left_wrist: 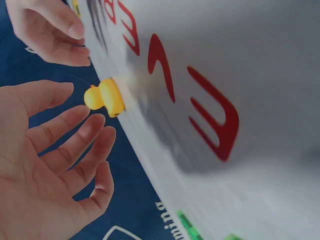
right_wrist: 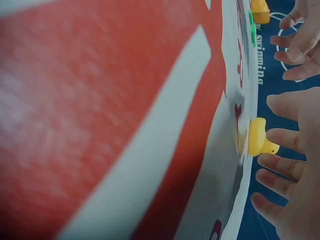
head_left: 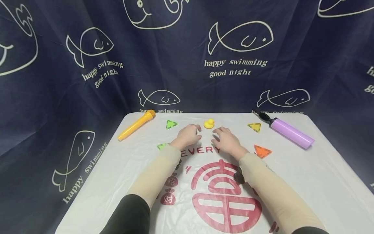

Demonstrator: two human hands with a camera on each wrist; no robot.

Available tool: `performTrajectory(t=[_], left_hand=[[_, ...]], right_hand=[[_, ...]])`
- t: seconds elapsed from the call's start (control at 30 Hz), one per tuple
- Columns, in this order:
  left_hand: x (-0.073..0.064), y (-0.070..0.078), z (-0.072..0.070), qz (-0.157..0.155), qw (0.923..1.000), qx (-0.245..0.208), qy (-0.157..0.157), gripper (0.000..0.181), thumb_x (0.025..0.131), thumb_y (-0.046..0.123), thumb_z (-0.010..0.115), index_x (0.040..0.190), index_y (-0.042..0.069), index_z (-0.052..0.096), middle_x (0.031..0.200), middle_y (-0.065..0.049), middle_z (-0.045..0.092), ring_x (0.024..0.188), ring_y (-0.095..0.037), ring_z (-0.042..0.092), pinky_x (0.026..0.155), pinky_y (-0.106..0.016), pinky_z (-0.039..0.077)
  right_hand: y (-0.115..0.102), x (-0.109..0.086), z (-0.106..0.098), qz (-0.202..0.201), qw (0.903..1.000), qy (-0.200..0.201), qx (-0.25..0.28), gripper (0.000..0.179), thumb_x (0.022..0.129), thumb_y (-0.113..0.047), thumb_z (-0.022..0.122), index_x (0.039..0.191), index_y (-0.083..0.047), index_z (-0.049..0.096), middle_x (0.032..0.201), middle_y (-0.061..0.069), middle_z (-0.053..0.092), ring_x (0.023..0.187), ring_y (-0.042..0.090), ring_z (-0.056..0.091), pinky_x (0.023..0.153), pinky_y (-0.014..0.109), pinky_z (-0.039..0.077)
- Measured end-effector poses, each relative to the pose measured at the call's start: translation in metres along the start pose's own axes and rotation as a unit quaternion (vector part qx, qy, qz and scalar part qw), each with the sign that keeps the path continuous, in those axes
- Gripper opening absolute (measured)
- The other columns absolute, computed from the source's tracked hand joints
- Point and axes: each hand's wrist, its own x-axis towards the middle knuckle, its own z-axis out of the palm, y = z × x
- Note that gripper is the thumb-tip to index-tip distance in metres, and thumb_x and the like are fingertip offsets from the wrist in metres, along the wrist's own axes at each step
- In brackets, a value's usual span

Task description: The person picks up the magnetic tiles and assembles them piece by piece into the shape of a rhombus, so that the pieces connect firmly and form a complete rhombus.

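A small yellow rubber duck point(head_left: 208, 123) sits near the far edge of the table, facing right in the head view. My left hand point(head_left: 188, 135) hovers to its near left, fingers loosely bent and holding nothing. On the near right of the duck is my right hand point(head_left: 226, 140), also free of any object, its fingers spread and slightly bent. The left wrist view shows the duck point(left_wrist: 106, 97) beyond the left fingertips. In the right wrist view the duck point(right_wrist: 261, 137) appears behind the right fingers, partly covered by them.
A yellow-orange stick with a wider head point(head_left: 136, 125) lies at the far left. Green triangles point(head_left: 171, 124) lie by the left arm, yellow point(head_left: 254, 127) and orange point(head_left: 262, 151) ones at right. A purple hand pump point(head_left: 292, 132) lies far right. A dark curtain point(head_left: 193, 65) hangs behind.
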Motion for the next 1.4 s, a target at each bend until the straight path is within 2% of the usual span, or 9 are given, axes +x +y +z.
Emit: performTrajectory(t=[0.23, 0.37, 0.47, 0.6, 0.73, 0.87, 0.97, 1.13, 1.4], left_hand=[[-0.021, -0.009, -0.007, 0.047, 0.9983, -0.029, -0.021, 0.031, 0.097, 0.024, 0.066, 0.125, 0.012, 0.069, 0.108, -0.005, 0.069, 0.099, -0.021, 0.064, 0.087, -0.038, 0.053], [-0.033, -0.023, -0.008, 0.068, 0.9948, -0.067, -0.035, 0.029, 0.097, 0.020, 0.067, 0.124, 0.009, 0.069, 0.106, -0.005, 0.069, 0.098, -0.021, 0.064, 0.089, -0.037, 0.052], [-0.042, -0.037, -0.007, 0.076, 0.9933, -0.084, -0.023, 0.027, 0.096, 0.016, 0.068, 0.121, 0.006, 0.070, 0.103, -0.005, 0.069, 0.096, -0.020, 0.064, 0.089, -0.037, 0.052], [-0.056, -0.057, -0.006, 0.067, 0.9931, -0.096, 0.003, 0.024, 0.094, 0.013, 0.068, 0.117, 0.006, 0.071, 0.104, -0.005, 0.069, 0.098, -0.021, 0.064, 0.090, -0.039, 0.052], [-0.068, -0.079, -0.006, 0.046, 0.9936, -0.102, 0.017, 0.026, 0.092, 0.011, 0.070, 0.118, 0.006, 0.071, 0.113, -0.008, 0.070, 0.105, -0.025, 0.064, 0.095, -0.042, 0.051], [-0.074, -0.100, -0.008, 0.032, 0.9944, -0.094, 0.038, 0.029, 0.091, 0.010, 0.071, 0.119, 0.005, 0.070, 0.123, -0.011, 0.068, 0.114, -0.030, 0.062, 0.101, -0.047, 0.048], [-0.075, -0.111, -0.011, 0.019, 0.9949, -0.087, 0.049, 0.031, 0.090, 0.012, 0.073, 0.120, 0.004, 0.069, 0.124, -0.013, 0.065, 0.119, -0.033, 0.059, 0.106, -0.050, 0.044], [-0.076, -0.122, -0.014, -0.006, 0.9966, -0.076, 0.032, 0.038, 0.089, 0.018, 0.077, 0.123, 0.003, 0.068, 0.120, -0.016, 0.065, 0.114, -0.034, 0.060, 0.104, -0.051, 0.045], [-0.079, -0.125, -0.015, -0.038, 0.9967, -0.071, -0.007, 0.046, 0.084, 0.022, 0.083, 0.123, 0.004, 0.067, 0.112, -0.015, 0.066, 0.106, -0.032, 0.062, 0.098, -0.050, 0.049]], right_hand=[[-0.008, -0.012, 0.007, -0.010, 0.9988, -0.018, 0.045, 0.053, 0.097, -0.031, 0.068, 0.141, -0.004, 0.055, 0.140, 0.019, 0.055, 0.134, 0.039, 0.047, 0.110, 0.056, 0.038], [-0.013, -0.020, 0.012, -0.032, 0.9974, -0.023, 0.059, 0.052, 0.097, -0.030, 0.068, 0.141, -0.005, 0.055, 0.138, 0.018, 0.056, 0.132, 0.039, 0.049, 0.110, 0.056, 0.039], [-0.020, -0.025, 0.014, -0.059, 0.9954, -0.023, 0.072, 0.051, 0.096, -0.028, 0.070, 0.140, -0.005, 0.057, 0.136, 0.018, 0.058, 0.130, 0.038, 0.051, 0.109, 0.054, 0.040], [-0.029, -0.029, 0.019, -0.097, 0.9912, -0.028, 0.085, 0.048, 0.095, -0.024, 0.071, 0.138, -0.006, 0.059, 0.134, 0.017, 0.059, 0.128, 0.037, 0.053, 0.108, 0.052, 0.041], [-0.037, -0.032, 0.022, -0.135, 0.9855, -0.041, 0.095, 0.048, 0.096, -0.023, 0.071, 0.139, -0.006, 0.059, 0.133, 0.016, 0.059, 0.126, 0.036, 0.055, 0.107, 0.052, 0.043], [-0.043, -0.034, 0.022, -0.171, 0.9787, -0.049, 0.103, 0.051, 0.095, -0.023, 0.072, 0.140, -0.005, 0.058, 0.133, 0.016, 0.059, 0.121, 0.035, 0.056, 0.104, 0.053, 0.045], [-0.047, -0.033, 0.022, -0.191, 0.9754, -0.055, 0.095, 0.052, 0.094, -0.024, 0.073, 0.141, -0.006, 0.057, 0.134, 0.016, 0.059, 0.121, 0.035, 0.055, 0.104, 0.053, 0.044], [-0.060, -0.033, 0.022, -0.217, 0.9679, -0.091, 0.088, 0.052, 0.095, -0.025, 0.073, 0.141, -0.008, 0.058, 0.138, 0.014, 0.057, 0.130, 0.036, 0.051, 0.110, 0.053, 0.039], [-0.095, -0.039, 0.034, -0.296, 0.9405, -0.142, 0.086, 0.054, 0.092, -0.025, 0.075, 0.142, -0.009, 0.058, 0.145, 0.015, 0.054, 0.138, 0.035, 0.046, 0.116, 0.051, 0.032]])
